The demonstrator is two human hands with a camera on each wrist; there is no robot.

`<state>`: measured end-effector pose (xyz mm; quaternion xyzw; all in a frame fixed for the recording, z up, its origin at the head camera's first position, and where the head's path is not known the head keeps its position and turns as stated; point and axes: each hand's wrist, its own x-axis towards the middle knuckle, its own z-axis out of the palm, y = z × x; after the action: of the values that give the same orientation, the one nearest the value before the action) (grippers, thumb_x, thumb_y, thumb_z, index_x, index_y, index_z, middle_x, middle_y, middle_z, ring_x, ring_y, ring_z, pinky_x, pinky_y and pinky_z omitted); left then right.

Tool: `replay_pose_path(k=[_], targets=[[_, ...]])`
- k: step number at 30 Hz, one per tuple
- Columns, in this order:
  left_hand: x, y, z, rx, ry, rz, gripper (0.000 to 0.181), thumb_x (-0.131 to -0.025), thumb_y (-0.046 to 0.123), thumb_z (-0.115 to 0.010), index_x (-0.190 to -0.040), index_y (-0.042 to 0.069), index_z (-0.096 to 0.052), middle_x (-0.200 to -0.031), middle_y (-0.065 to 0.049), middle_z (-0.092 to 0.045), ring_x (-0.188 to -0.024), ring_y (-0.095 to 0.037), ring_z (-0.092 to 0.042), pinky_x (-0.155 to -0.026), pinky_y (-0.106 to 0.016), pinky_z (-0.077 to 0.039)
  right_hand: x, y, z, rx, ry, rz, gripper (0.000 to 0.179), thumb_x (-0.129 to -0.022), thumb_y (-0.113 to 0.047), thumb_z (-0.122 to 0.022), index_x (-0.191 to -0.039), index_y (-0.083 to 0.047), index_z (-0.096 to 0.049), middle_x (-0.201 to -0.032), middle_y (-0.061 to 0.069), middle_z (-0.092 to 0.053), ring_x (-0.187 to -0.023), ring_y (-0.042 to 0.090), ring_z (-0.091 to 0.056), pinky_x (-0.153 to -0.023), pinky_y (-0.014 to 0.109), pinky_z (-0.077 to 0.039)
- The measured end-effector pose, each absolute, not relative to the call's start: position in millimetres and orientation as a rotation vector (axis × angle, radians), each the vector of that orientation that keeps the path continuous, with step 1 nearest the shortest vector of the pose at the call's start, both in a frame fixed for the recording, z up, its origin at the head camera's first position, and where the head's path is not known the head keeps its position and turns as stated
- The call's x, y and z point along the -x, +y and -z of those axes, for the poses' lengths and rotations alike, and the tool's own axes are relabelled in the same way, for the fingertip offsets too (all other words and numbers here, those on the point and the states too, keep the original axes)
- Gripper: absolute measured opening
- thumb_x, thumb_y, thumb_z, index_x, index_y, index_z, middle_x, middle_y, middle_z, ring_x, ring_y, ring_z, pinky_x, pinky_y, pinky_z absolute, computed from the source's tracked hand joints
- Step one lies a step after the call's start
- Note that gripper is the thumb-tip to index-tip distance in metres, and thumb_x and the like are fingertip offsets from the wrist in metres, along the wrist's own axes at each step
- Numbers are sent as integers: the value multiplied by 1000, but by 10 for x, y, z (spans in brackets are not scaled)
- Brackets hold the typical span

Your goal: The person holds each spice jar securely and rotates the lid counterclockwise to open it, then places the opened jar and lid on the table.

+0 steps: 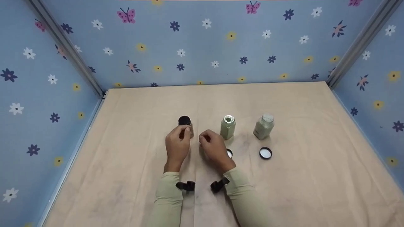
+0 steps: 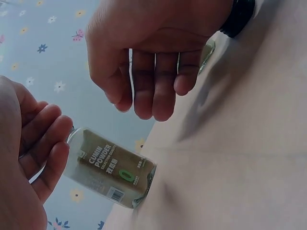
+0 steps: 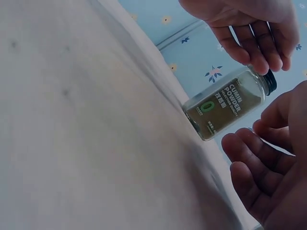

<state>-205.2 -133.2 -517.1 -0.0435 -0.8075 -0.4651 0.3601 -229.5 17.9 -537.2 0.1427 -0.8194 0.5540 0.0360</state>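
A clear jar of brown cumin powder (image 3: 228,104) with a black lid (image 1: 184,120) stands upright on the cloth. My left hand (image 1: 177,143) is right in front of it, fingers loosely bent; its fingertips overlap the jar near the lid in the right wrist view. To the right of that jar is my right hand (image 1: 214,148), with loosely curled fingers and nothing visible in them. Beyond my right hand stands a lidless jar of green powder (image 1: 228,128). A removed black-rimmed lid (image 1: 229,153) lies partly hidden behind this hand.
Farther right is another green jar (image 1: 264,127) with a pale top. In front of it, a black-rimmed lid (image 1: 265,153) lies with its white inside up. A beige cloth (image 1: 300,186) covers the table. Blue flowered panels (image 1: 202,41) enclose the back and sides.
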Motion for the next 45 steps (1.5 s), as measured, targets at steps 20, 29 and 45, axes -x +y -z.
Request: replay_pose_path(k=[20, 29, 45], targets=[[2059, -1464, 5215, 58, -2061, 1229, 15, -98, 13, -63, -98, 6, -76, -79, 1, -67, -70, -12, -59, -64, -29, -47, 2327, -76, 5384, -352, -2494, -1842, 15, -95, -14, -63, -106, -6, -69, -94, 2, -67, -85, 15, -63, -78, 34, -52], [2056, -1505, 5230, 5, -2040, 1263, 13, -96, 9, -64, -97, 5, -76, -79, 0, -69, -69, -12, -60, -64, -28, -48, 2354, -119, 5452, -370, -2513, -1906, 23, -97, -16, -63, -117, -6, -66, -109, 5, -68, -93, 14, -65, -83, 32, -53], [2069, -1627, 5219, -102, -2109, 1350, 15, -99, 12, -61, -100, 6, -75, -90, -3, -69, -77, -14, -62, -70, -28, -50, 2425, -134, 5534, -433, -2475, -1937, 37, -99, -20, -62, -135, -9, -63, -122, 4, -69, -106, 12, -66, -92, 30, -51]])
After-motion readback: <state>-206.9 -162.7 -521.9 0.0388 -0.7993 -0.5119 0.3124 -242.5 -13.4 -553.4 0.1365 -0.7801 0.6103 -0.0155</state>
